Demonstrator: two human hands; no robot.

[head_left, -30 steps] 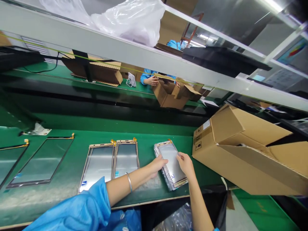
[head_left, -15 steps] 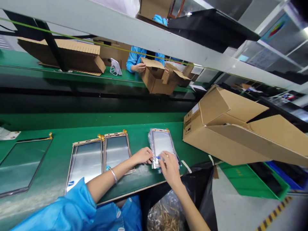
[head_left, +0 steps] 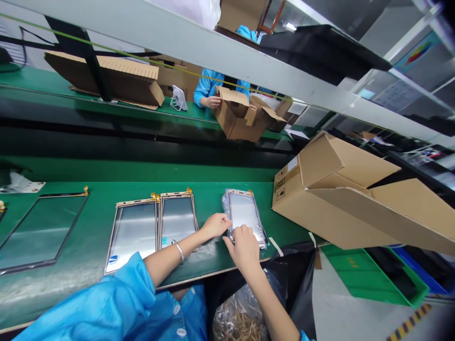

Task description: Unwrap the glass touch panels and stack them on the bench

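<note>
A framed touch panel (head_left: 245, 208) with a bright screen and gold-coloured border lies on clear plastic wrap (head_left: 226, 202) at the bench's middle right. My left hand (head_left: 216, 224), with a bangle on its wrist, has its fingers closed at the panel's left edge. Over the lower left corner, my right hand (head_left: 246, 247) has its fingers bent onto the panel and its thumb beside the edge. My fingers hide that corner and most of a blue tab. Left of my hands lie two more framed panels, one (head_left: 177, 215) close beside the other (head_left: 135, 227).
A dark-edged clear glass panel (head_left: 44, 227) lies far left. An open cardboard box (head_left: 309, 203) stands to the right, above a green bin (head_left: 369, 274). A black-lined bag (head_left: 298, 274) hangs below the bench edge. Across the bench, a co-worker's hand (head_left: 212, 102) holds a carton (head_left: 238, 121).
My right hand has shifted left and its fingers have bent more at the panel's lower left corner. My left hand has moved slightly up along the edge. The view has shifted a little.
</note>
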